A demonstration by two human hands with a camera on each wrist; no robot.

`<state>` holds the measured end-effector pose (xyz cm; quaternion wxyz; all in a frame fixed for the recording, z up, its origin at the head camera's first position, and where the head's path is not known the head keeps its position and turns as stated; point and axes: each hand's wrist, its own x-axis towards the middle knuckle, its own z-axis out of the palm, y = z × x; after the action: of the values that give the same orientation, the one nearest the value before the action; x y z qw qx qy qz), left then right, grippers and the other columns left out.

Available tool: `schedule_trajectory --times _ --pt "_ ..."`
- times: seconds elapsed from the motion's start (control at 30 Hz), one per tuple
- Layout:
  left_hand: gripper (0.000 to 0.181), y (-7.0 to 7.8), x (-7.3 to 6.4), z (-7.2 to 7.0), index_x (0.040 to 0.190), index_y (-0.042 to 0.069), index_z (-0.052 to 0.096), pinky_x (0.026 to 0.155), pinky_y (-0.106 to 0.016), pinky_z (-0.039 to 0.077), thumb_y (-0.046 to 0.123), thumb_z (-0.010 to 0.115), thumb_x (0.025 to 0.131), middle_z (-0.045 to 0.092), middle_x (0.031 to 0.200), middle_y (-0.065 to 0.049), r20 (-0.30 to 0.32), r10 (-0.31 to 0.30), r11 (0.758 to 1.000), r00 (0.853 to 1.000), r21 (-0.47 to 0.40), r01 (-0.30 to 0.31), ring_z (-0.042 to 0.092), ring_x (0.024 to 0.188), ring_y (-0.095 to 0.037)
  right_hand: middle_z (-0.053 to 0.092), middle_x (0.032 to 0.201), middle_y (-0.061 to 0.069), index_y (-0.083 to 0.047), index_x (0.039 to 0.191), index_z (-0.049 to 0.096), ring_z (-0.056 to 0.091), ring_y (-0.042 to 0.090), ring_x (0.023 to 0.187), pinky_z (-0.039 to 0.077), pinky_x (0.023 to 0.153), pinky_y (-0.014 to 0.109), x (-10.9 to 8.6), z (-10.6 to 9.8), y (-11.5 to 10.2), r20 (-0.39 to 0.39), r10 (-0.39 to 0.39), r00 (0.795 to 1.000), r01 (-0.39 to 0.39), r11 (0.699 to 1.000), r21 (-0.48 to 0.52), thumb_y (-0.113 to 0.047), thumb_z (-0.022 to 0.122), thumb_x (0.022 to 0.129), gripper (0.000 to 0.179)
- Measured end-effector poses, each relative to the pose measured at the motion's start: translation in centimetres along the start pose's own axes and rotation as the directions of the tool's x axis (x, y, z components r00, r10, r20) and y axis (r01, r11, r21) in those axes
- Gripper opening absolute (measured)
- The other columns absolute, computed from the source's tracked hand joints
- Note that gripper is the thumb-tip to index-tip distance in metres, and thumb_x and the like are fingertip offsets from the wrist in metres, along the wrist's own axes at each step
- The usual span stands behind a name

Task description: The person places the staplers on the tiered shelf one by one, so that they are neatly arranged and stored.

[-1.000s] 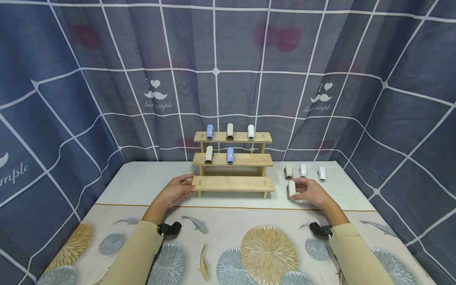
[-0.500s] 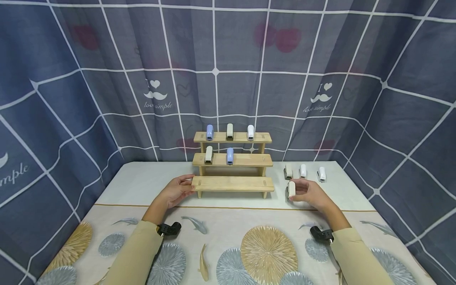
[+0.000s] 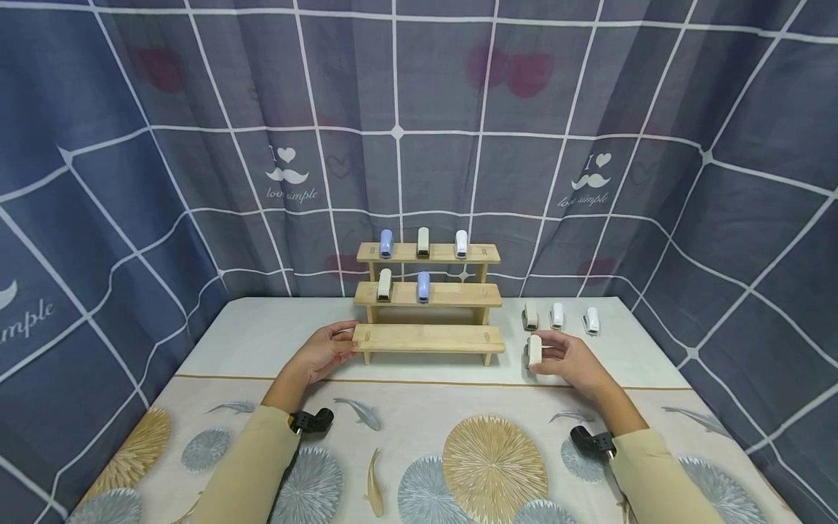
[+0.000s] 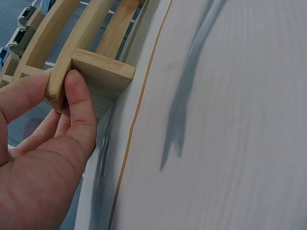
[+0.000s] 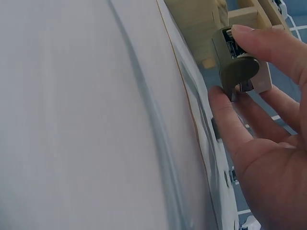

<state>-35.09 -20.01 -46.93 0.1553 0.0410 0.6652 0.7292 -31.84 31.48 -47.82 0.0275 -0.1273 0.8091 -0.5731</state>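
Observation:
My left hand [image 3: 327, 351] pinches the left end of the lowest board of a three-tier wooden display stand [image 3: 428, 338]. In the left wrist view, thumb and fingers lie on either side of that board's edge [image 4: 56, 86]. Right of the stand, my right hand [image 3: 572, 355] holds a small cream stapler [image 3: 535, 351] between thumb and fingers. The right wrist view shows this stapler's olive-grey end [image 5: 240, 70] and some metal inside. A blue stapler [image 3: 386, 243], a cream one [image 3: 423, 242] and a white one [image 3: 461, 244] stand on the top tier.
The middle tier carries another cream stapler [image 3: 384, 284] and another blue stapler [image 3: 423, 287]. Behind my right hand, a cream stapler [image 3: 530, 316] and two white staplers, one nearer [image 3: 556, 314] and one farther right [image 3: 591, 320], stand on the table. A checked curtain [image 3: 353, 167] surrounds the table.
My right hand, with the cream stapler, has shifted slightly left and toward me. My left hand stays on the stand, and the other staplers have not moved.

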Motion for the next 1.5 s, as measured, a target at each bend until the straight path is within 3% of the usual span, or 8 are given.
schedule_trajectory --times 0.3,0.57,0.9,1.5 --pt "0.068 0.2 -0.2 0.2 0.158 -0.006 0.027 0.089 -0.024 0.060 -0.009 0.058 0.098 0.064 0.117 -0.007 -0.005 -0.008 1.000 1.000 -0.012 0.008 0.069 0.096 -0.009 0.054 0.139 0.034 0.010 0.146 0.045 0.067 0.003 0.103 0.060 0.085 0.021 -0.5 1.0 -0.8 0.002 -0.009 1.000 0.009 0.998 0.064 0.001 0.086 0.077 0.081" --pt "0.067 0.2 -0.2 0.1 0.158 -0.006 0.028 0.090 -0.025 0.060 -0.008 0.059 0.098 0.065 0.116 -0.006 -0.009 -0.006 1.000 1.000 -0.004 0.006 0.069 0.096 -0.009 0.064 0.128 0.010 0.009 0.147 0.045 0.069 0.010 0.103 0.062 0.083 0.025 -0.6 2.3 -1.8 0.008 -0.017 1.000 0.016 0.990 0.139 0.005 0.084 0.076 0.081" --pt "0.067 0.1 -0.2 0.1 0.158 -0.007 0.027 0.089 -0.024 0.061 -0.009 0.058 0.098 0.066 0.116 -0.005 0.002 0.003 1.000 1.000 -0.010 -0.003 0.069 0.095 -0.009 0.057 0.135 0.027 0.005 0.148 0.045 0.068 0.011 0.106 0.061 0.088 0.024 -0.4 3.6 -2.8 0.002 -0.084 0.996 0.084 0.991 0.101 0.000 0.087 0.076 0.084" --pt "0.067 -0.2 0.0 -0.1 0.157 -0.006 0.029 0.089 -0.026 0.061 -0.009 0.058 0.097 0.066 0.113 -0.003 -0.003 0.001 1.000 1.000 -0.013 -0.001 0.069 0.095 -0.010 0.055 0.138 0.027 -0.001 0.149 0.047 0.067 0.012 0.111 0.061 0.091 0.026 1.4 5.2 -5.2 0.017 -0.126 0.992 0.122 0.981 0.148 0.000 0.086 0.078 0.081"
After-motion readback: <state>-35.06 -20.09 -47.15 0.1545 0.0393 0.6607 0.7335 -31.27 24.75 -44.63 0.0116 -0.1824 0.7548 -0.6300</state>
